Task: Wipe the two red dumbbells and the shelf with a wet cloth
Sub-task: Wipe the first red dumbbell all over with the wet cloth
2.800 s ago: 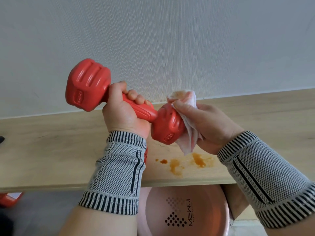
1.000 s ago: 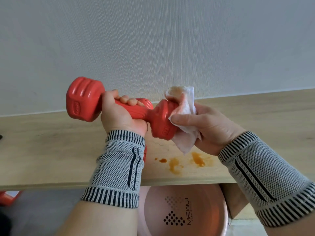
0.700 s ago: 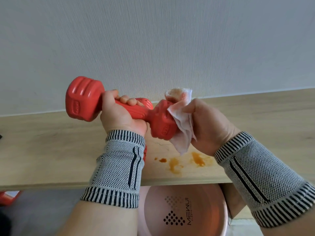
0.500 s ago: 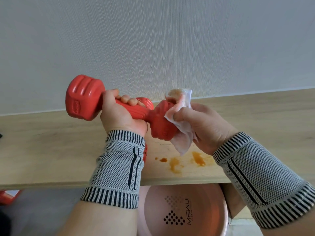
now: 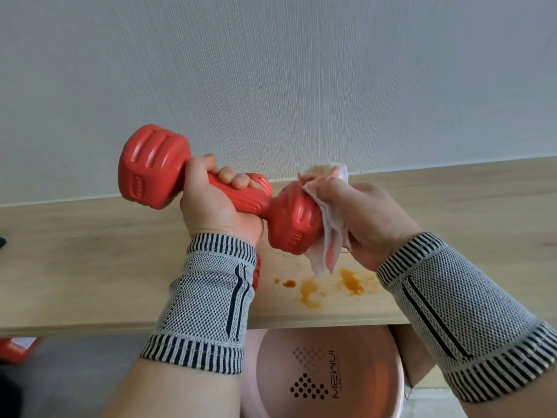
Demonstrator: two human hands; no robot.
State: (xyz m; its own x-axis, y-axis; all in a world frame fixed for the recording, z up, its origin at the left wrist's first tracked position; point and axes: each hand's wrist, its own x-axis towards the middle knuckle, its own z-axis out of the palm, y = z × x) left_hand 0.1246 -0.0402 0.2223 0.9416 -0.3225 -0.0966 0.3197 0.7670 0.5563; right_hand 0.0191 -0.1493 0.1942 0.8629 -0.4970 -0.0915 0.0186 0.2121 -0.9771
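Nearest the camera, below the shelf's front edge, sits a pink basin (image 5: pixel 328 372) with dark lettering and a dot pattern inside; its left side is covered by the left forearm and its lower part runs out of view. Both wrists wear grey knit wrist sleeves (image 5: pixel 208 300) with dark stripes.

Above the basin, the wooden shelf (image 5: pixel 90 267) runs across the view, and orange stains (image 5: pixel 310 292) lie on it close to the front edge, just under the hanging corner of the cloth.

Over the shelf, the left hand (image 5: pixel 217 206) grips the handle of a red dumbbell (image 5: pixel 250 197), fingers curled tightly round it with the fingertips showing on the far side. The dumbbell is held off the shelf, tilted, its left head higher and its right head lower and nearer. The handle is mostly hidden inside the fist.

The right hand (image 5: pixel 370 218) holds a white cloth (image 5: pixel 328 233) against the end of the dumbbell's right head, fingers curled and pressing the cloth to the red surface. The cloth is bunched; an orange-tinted fold pokes up above the fingers and a loose corner hangs below the dumbbell head. How the right fingertips lie under the cloth cannot be made out.

Behind the left hand, part of a second red dumbbell (image 5: pixel 260 184) peeks out, with another sliver of red showing beside the left wrist sleeve; the rest is hidden, so how it lies cannot be told.

At the far left bottom corner, a red object (image 5: pixel 18 345) is cut off and unclear. A pale textured wall (image 5: pixel 271 70) rises beyond the shelf.
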